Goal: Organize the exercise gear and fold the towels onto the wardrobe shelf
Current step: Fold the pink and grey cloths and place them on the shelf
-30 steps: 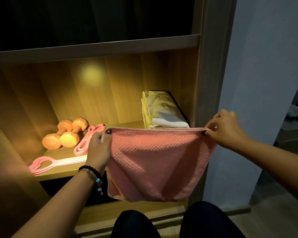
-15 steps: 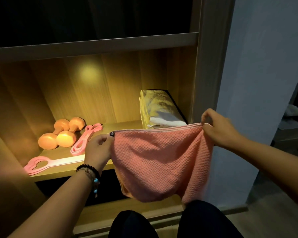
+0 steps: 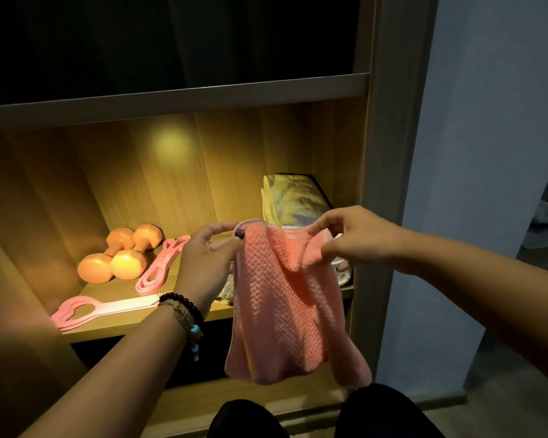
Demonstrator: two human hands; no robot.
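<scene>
A pink waffle-weave towel (image 3: 279, 311) hangs in front of the lit wardrobe shelf (image 3: 121, 324). My left hand (image 3: 206, 263) pinches its top left corner. My right hand (image 3: 351, 238) pinches the top right corner, close to the left one, so the towel hangs folded and narrow. Behind my hands a stack of folded towels (image 3: 293, 197) sits at the shelf's right end; its lower part is hidden. Two orange dumbbells (image 3: 121, 254) lie at the left back, with a pink resistance band (image 3: 159, 270) beside them and a pink stretch strap (image 3: 86, 311) along the front edge.
The wardrobe's side panel (image 3: 389, 153) stands right of the shelf, with a pale wall (image 3: 487, 153) beyond it. A dark compartment (image 3: 171, 36) lies above the shelf. My dark-clad knees (image 3: 377, 412) are at the bottom, near the wardrobe's base.
My hands have come together, bringing the towel's two top corners close. The towel, spread wide before, now hangs folded in half lengthwise and narrower.
</scene>
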